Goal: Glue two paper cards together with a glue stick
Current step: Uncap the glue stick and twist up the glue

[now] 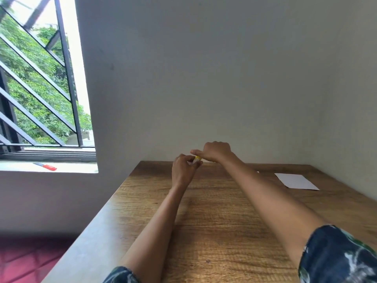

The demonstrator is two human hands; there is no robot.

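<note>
A plain pale grey plastered wall (214, 74) rises straight behind the point of grip, meeting a second wall of the same colour (355, 99) well to the right of it to form a corner. Below the grip stretches a rectangular table of brown wood-grain laminate (214, 211), its far edge close against the wall. Far to the left of the grip is an open window with a black metal grille of slanting bars (40, 82), green foliage beyond it, and daylight falling on the white sill (24, 166) (a small red-handled object (47, 166), possibly a cutter, lies there). Down to the left of the table, the low surface looks dark red (30, 258).
</note>
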